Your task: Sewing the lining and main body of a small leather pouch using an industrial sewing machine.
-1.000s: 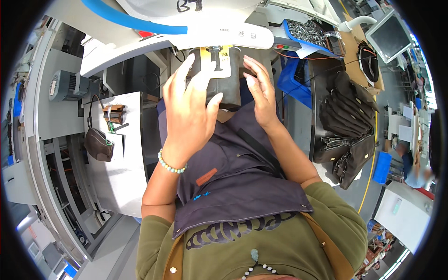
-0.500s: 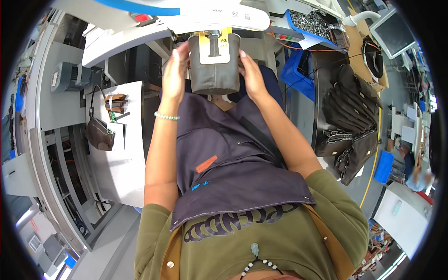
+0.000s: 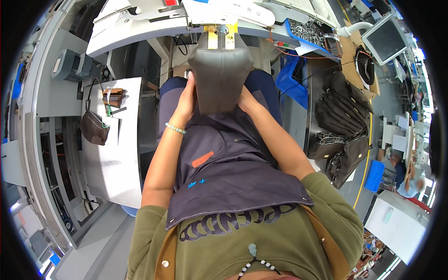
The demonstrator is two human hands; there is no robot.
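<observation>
A dark brown leather bag piece (image 3: 219, 79) hangs below a metal fitting with yellow labelled tabs (image 3: 210, 37) at the front of a white machine. My left hand (image 3: 186, 98) grips the bag's left side, thumb along it and other fingers mostly hidden. My right hand (image 3: 245, 100) holds the lower right side, its fingers hidden behind the leather. Both hands are above my purple-grey apron (image 3: 219, 163).
A white side table (image 3: 112, 172) on the left holds a pouch (image 3: 95, 126) and brown strips (image 3: 113, 97). On the right are stacked dark bags (image 3: 340, 107), a blue bin (image 3: 294, 81), a hardware tray (image 3: 305, 35) and a monitor (image 3: 385, 37). A co-worker (image 3: 408, 182) is at far right.
Both my hands have moved from high beside the bag piece to its lower sides. The piece now spreads wider and reaches further toward me, with less of the yellow tabs showing.
</observation>
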